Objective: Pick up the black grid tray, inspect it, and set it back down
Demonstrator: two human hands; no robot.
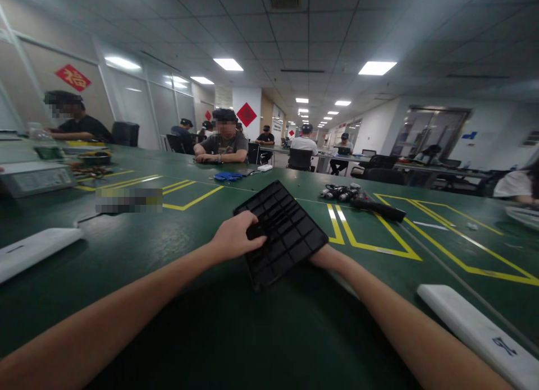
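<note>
A black plastic tray (290, 224) divided into small compartments is held tilted above the green table. Around its lower right corner is my right hand (326, 256), whose fingers are mostly hidden behind and beneath the tray. My left hand (238, 235) comes in over the tray's left side. Its thumb and index finger are bent toward each other at the compartments, with something dark between them that I cannot make out. Dark pieces seem to lie in some middle compartments, but they blend with the tray.
Yellow tape outlines mark the green table (168, 289). White bars lie at left (37, 249) and right (475, 328). Beyond the tray are a cable bundle (341, 192), a black cylinder (383, 209) and a blue item (228, 177). A grey box (37, 178) stands at left. Other people sit around.
</note>
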